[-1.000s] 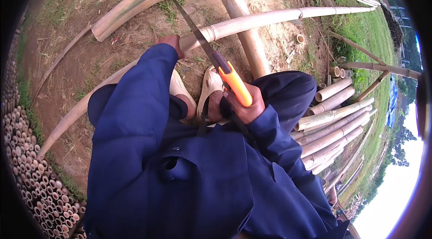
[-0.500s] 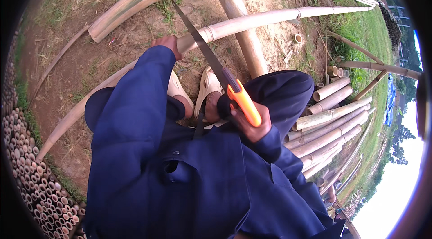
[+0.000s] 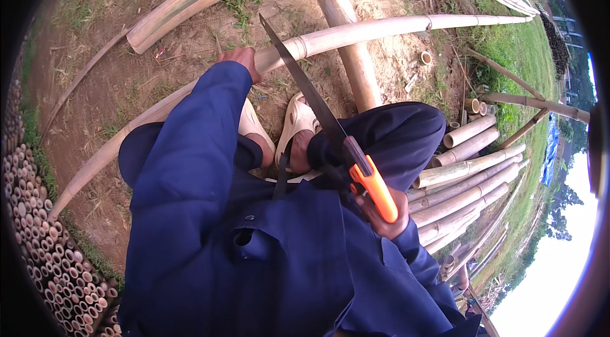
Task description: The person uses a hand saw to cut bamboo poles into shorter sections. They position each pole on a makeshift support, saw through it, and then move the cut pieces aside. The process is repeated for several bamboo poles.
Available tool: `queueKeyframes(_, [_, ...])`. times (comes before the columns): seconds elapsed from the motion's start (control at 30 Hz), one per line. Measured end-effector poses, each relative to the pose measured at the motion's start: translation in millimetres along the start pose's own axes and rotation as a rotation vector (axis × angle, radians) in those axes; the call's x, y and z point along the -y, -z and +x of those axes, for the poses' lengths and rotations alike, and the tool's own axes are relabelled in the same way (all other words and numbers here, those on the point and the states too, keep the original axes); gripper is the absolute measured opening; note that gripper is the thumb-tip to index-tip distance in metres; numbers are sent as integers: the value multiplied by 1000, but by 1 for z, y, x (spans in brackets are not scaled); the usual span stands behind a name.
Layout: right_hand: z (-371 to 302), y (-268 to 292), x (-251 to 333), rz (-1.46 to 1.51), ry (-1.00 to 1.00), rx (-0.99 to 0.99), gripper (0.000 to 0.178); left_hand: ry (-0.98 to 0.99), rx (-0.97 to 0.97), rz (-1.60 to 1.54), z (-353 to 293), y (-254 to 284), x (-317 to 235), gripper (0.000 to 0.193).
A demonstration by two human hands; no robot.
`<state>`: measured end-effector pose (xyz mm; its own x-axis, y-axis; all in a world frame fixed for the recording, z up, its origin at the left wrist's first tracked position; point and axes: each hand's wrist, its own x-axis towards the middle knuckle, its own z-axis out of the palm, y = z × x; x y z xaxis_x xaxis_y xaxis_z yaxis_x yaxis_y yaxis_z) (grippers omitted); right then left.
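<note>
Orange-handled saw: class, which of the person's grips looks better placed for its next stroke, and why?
Probably the right: the right grip holds the saw, which lies across the bamboo pole; the left grip is on that pole.

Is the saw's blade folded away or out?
Out: the blade extends straight from the orange handle in the right hand, crossing the bamboo pole in view.

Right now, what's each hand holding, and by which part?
Right hand: the saw, by its orange handle. Left hand: the bamboo pole, just left of the blade.
</note>
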<state>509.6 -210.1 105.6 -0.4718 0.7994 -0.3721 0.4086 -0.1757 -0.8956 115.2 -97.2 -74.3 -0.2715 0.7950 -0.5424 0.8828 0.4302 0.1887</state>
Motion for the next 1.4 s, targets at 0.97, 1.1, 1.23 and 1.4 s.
queueKeyframes(0.97, [-17,21,16,-114,-33,38,28,2,-39,27,-7,-2,-7,57])
queueKeyframes(1.1, [92,-38,-21,-80,133,-12,14,-10,-41,-20,-5,1,-15,57])
queueKeyframes(1.23, [89,-43,-21,-28,115,-15,15,-41,-43,-11,-11,-4,-11,57])
queueKeyframes(1.4, [-18,21,23,-120,-49,80,29,8,-45,-6,-6,-2,-5,57])
